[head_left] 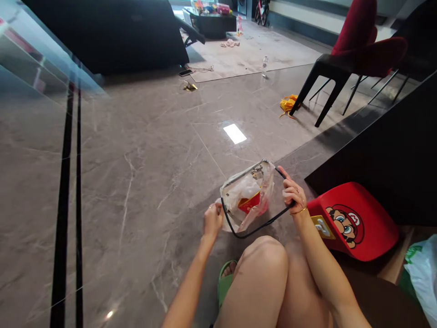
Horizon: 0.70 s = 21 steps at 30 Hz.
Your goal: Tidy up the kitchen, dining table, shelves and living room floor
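A pale, see-through plastic bag point(241, 187) sits below my knees' far side, its mouth partly stretched around a black rim point(251, 234) like that of a waste bin. Inside the bag are crumpled white stuff and a red and yellow carton point(249, 202). My left hand point(213, 218) is closed on the bag's edge at the left corner. On the opposite side, my right hand point(293, 196) has its fingers curled around the black rim, with the index finger stretched along it. Whether a bin body stands underneath is hidden.
A red lid-like piece with a cartoon face point(372, 218) lies by my right forearm, beside a dark panel point(385, 150). A red chair point(355, 50) stands beyond, with an orange cloth point(288, 105) at its leg. A clear bottle point(265, 67) stands farther off.
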Each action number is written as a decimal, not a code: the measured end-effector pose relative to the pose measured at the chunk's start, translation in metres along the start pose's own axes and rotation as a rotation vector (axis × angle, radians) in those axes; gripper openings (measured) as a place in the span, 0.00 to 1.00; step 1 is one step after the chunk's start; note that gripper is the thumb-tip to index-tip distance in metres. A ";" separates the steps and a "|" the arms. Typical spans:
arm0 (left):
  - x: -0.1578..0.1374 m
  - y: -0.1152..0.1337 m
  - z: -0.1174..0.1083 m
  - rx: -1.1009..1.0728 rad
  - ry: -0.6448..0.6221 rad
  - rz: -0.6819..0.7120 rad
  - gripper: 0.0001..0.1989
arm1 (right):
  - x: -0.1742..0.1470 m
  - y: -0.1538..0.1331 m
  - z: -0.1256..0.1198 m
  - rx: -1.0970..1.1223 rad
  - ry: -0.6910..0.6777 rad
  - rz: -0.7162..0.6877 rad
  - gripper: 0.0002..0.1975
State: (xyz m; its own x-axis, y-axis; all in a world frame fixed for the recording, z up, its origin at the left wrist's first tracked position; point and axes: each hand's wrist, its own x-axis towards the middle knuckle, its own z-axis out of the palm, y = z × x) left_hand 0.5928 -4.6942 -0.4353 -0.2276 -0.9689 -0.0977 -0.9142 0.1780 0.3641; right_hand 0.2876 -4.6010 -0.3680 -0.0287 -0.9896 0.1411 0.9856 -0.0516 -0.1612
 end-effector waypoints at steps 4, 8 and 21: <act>0.020 -0.022 -0.024 -0.073 0.188 -0.120 0.15 | 0.007 -0.006 0.009 -0.120 -0.071 -0.040 0.20; 0.035 -0.041 -0.057 -0.097 0.301 -0.198 0.15 | 0.024 -0.006 0.004 -1.014 0.232 -0.058 0.22; -0.021 -0.021 -0.002 -0.677 -0.402 -0.091 0.16 | 0.036 0.054 -0.081 -1.803 0.714 0.367 0.12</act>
State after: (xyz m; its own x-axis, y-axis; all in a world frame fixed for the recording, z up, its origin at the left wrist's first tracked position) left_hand 0.6176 -4.6778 -0.4393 -0.3830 -0.8152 -0.4344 -0.5618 -0.1677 0.8101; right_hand 0.3267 -4.6504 -0.4511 -0.4017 -0.8235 -0.4007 -0.3133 0.5347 -0.7848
